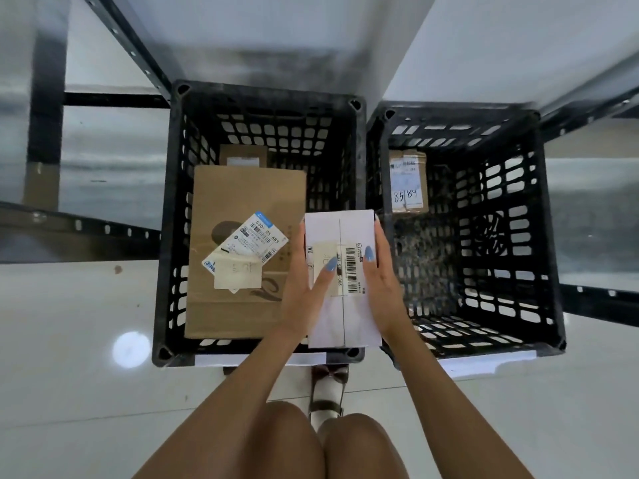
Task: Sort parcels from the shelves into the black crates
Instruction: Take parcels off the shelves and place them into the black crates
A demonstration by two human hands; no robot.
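I hold a white parcel [340, 233] with a barcode label between both hands, above the gap where two black crates meet. My left hand [302, 292] grips its left side with the thumb on top. My right hand [382, 281] grips the right side the same way. The left black crate [173, 209] holds a large brown cardboard parcel [242, 198] with a white label, and a smaller brown box [243, 155] behind it. The right black crate [549, 216] holds one small brown parcel [408, 181] marked 85 84, lying at its far left corner.
Both crates stand on a pale glossy floor [76, 375] under a white shelf board [276, 29]. Dark metal shelf uprights [46, 108] and rails run at left and right. My knees and a shoe [328, 392] are at the bottom edge.
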